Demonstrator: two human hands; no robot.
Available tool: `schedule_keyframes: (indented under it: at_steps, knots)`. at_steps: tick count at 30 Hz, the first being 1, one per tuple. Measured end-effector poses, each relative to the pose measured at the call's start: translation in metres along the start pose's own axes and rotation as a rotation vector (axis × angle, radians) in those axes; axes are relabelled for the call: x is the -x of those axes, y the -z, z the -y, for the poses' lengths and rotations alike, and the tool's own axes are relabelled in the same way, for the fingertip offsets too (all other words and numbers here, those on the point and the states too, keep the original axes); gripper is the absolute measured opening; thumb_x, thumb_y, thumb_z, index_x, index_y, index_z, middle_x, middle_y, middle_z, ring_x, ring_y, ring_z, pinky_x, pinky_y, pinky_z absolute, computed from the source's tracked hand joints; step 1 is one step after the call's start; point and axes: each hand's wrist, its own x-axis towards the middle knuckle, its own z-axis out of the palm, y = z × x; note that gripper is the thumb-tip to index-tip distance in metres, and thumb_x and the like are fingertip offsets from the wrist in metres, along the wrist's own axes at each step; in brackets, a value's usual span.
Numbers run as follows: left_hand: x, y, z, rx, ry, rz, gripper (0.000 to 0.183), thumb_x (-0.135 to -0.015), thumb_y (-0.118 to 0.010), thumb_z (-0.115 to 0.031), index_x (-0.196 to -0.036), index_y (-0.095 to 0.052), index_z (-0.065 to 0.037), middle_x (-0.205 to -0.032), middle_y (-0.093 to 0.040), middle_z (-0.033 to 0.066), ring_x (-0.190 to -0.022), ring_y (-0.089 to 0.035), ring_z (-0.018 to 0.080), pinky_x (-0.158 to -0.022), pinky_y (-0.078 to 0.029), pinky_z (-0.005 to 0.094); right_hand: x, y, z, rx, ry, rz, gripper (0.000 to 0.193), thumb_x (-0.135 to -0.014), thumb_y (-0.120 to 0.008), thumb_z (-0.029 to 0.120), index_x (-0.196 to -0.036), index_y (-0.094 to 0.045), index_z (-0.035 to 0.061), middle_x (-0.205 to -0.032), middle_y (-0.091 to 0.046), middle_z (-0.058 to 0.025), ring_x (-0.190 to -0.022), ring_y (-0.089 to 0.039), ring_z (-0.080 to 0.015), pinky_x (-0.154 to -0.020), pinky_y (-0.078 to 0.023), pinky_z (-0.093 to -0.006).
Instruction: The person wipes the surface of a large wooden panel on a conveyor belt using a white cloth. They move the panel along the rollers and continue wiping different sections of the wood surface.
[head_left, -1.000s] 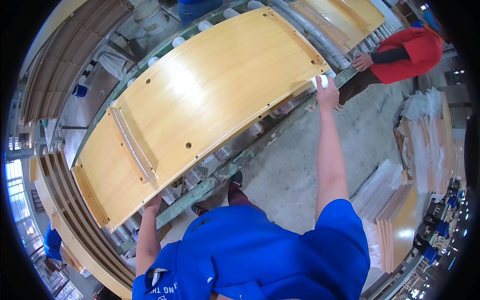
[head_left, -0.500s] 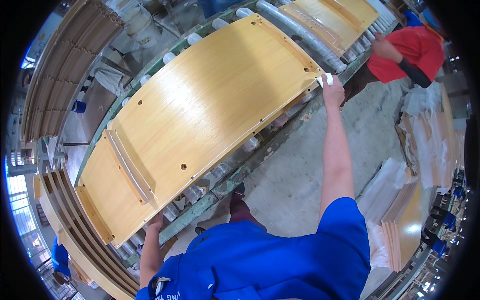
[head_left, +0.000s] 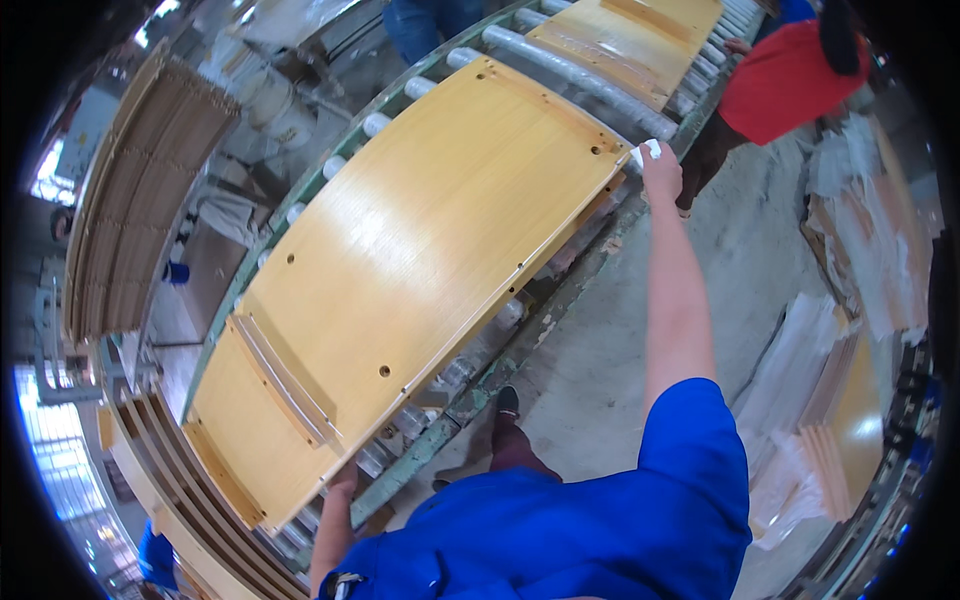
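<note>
A large, glossy light wood panel [head_left: 420,235] lies on the rollers in front of me, with round holes in it. A raised wooden strip [head_left: 285,380] crosses it towards the left end, and another strip [head_left: 225,470] edges that end. My right hand [head_left: 662,178] is closed around a wad of white cloth or paper [head_left: 648,152], held at the panel's far right corner. Against the near edge, at the panel's lower left, is my left hand [head_left: 344,480]; its fingers are hidden beneath the panel.
Plastic-wrapped rollers [head_left: 575,80] run along a green frame [head_left: 430,440]. Further along lies a second wood panel [head_left: 640,50], near a person in a red shirt [head_left: 795,85]. Curved boards are stacked [head_left: 150,200] at left. Wrapped panels [head_left: 820,440] stand on the right.
My view has turned slightly, shifting the whole scene. Both hands stay at the same places along the panel's edge. The co-worker in red has moved an arm.
</note>
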Motion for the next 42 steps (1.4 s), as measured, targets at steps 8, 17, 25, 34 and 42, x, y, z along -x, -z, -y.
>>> schedule_keyframes:
  at_steps: [8, 17, 25, 34, 42]
  knots:
    - [-0.001, 0.003, -0.003, 0.022, -0.098, -0.084, 0.068, -0.093, -0.025, -0.057, -0.142, -0.029, -0.01, -0.148, -0.022, 0.0183, -0.138, -0.017, 0.0347, -0.114, -0.015, 0.0416, 0.114, 0.025, -0.065, -2.076, -0.738, 0.452, 0.033, -0.087, -0.058, 0.043, -0.095, -0.058, 0.0107, -0.07, -0.061, -0.0012, -0.048, -0.054, -0.0111, -0.043, -0.045, -0.0234]
    - [-0.008, -0.024, 0.0, 0.174, -0.303, -0.281, 0.063, -0.093, -0.029, -0.053, -0.134, -0.043, -0.007, -0.133, -0.045, 0.0195, -0.122, -0.042, 0.0388, -0.102, -0.034, 0.0417, 0.36, 0.086, -0.128, -2.113, -0.896, 0.688, 0.044, -0.09, -0.044, 0.038, -0.115, -0.055, 0.0025, -0.096, -0.063, -0.008, -0.073, -0.06, -0.0175, -0.05, -0.044, -0.0281]
    - [-0.015, -0.06, 0.0, 0.15, -0.634, -0.751, 0.048, -0.093, -0.044, -0.039, -0.125, -0.051, -0.004, -0.12, -0.056, 0.0199, -0.103, -0.058, 0.0329, -0.087, -0.046, 0.0394, 0.413, 0.224, -0.172, -2.155, -0.587, 0.368, 0.056, -0.078, -0.044, 0.013, -0.134, -0.039, 0.0092, -0.132, -0.049, -0.0094, -0.116, -0.051, -0.0259, -0.082, -0.046, -0.0402]
    - [0.075, -0.122, -0.194, 0.054, -1.137, -0.309, 0.043, -0.092, -0.048, -0.033, -0.121, -0.053, -0.003, -0.113, -0.06, 0.019, -0.095, -0.061, 0.0293, -0.082, -0.048, 0.0376, 0.449, 0.308, -0.339, -2.414, -0.575, -0.048, 0.07, -0.072, -0.042, -0.005, -0.139, -0.026, 0.0061, -0.132, -0.045, -0.0188, -0.095, -0.055, -0.0224, -0.055, -0.046, -0.0262]
    - [0.182, -0.211, -0.369, -0.036, -1.28, 0.14, 0.038, -0.091, -0.051, -0.029, -0.118, -0.055, -0.002, -0.106, -0.063, 0.0182, -0.088, -0.063, 0.0262, -0.077, -0.05, 0.0359, 0.423, 0.433, -0.48, -2.201, -0.57, -0.269, 0.037, -0.083, -0.045, 0.01, -0.119, -0.045, 0.0071, -0.089, -0.054, -0.0091, -0.057, -0.043, -0.0121, -0.04, -0.03, -0.0223]
